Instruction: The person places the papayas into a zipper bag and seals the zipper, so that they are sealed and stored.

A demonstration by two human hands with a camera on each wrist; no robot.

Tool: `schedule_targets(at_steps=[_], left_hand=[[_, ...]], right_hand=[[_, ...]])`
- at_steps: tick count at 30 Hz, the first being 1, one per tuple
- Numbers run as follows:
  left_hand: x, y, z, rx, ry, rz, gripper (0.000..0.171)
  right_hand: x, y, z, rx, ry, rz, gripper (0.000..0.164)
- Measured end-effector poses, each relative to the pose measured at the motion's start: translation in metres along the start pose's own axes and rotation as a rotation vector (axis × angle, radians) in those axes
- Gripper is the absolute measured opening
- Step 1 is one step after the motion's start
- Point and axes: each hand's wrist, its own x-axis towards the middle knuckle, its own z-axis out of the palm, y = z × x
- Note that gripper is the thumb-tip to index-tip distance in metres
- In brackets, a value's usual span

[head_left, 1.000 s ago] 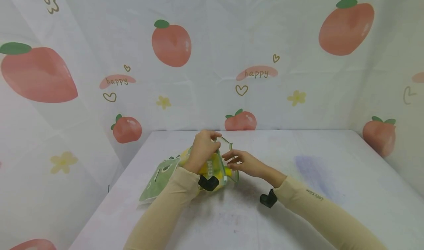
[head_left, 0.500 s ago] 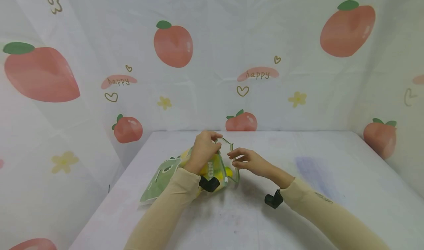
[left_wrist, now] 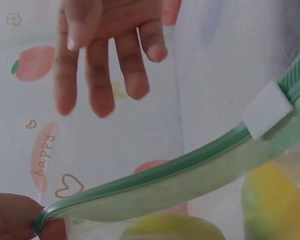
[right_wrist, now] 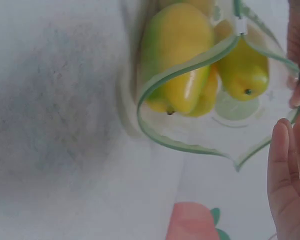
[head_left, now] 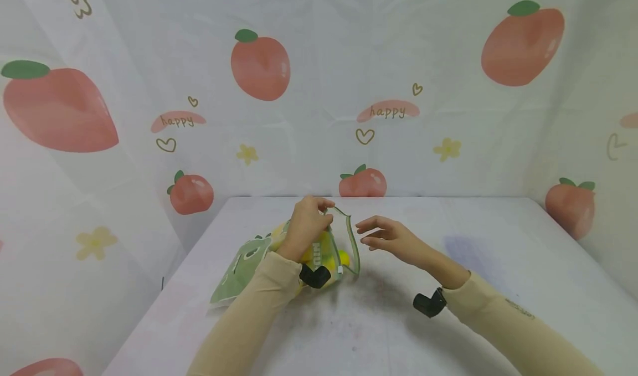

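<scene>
A clear zip bag with a green cartoon print lies on the left half of the table, its mouth gaping to the right. My left hand pinches the bag's green zip rim near the top corner. Several yellow-green, mango-like fruits fill the bag, seen through its mouth in the right wrist view. A white zip slider sits on the rim. My right hand hovers just right of the mouth, fingers extended, apart from the bag and holding nothing.
The white table has a bluish smudge on its right side. A white cloth backdrop printed with peaches stands behind and along the sides. Black wrist cameras hang below both wrists.
My right hand has drawn away from the bag's mouth to the right and slightly up. The left hand keeps its hold on the rim, and the bag has barely moved.
</scene>
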Motion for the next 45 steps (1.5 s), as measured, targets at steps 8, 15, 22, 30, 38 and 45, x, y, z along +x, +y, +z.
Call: schedule_targets(at_steps=[8,15,22,30,38,45], left_hand=[[0.001,0.000,0.000,0.007,-0.003,0.010,0.031],[0.002,-0.001,0.001,0.021,0.004,0.005,0.031],[0.002,-0.002,0.001,0.026,0.004,0.006,0.030],[0.000,0.001,0.001,0.001,0.003,0.002,0.030],[-0.001,0.003,0.000,0.010,-0.004,-0.003,0.030],[-0.001,0.002,0.000,0.020,0.004,0.012,0.030]], right_hand=[[-0.010,-0.012,-0.003,0.004,0.035,-0.047,0.033],[-0.018,-0.009,0.009,0.034,-0.061,-0.029,0.031],[-0.021,0.007,0.033,0.037,-0.176,0.060,0.033],[-0.021,0.027,0.060,0.090,-0.243,0.137,0.038],[-0.015,0.030,0.077,0.199,-0.110,0.219,0.029],[-0.009,0.026,0.085,0.281,-0.015,0.277,0.030]])
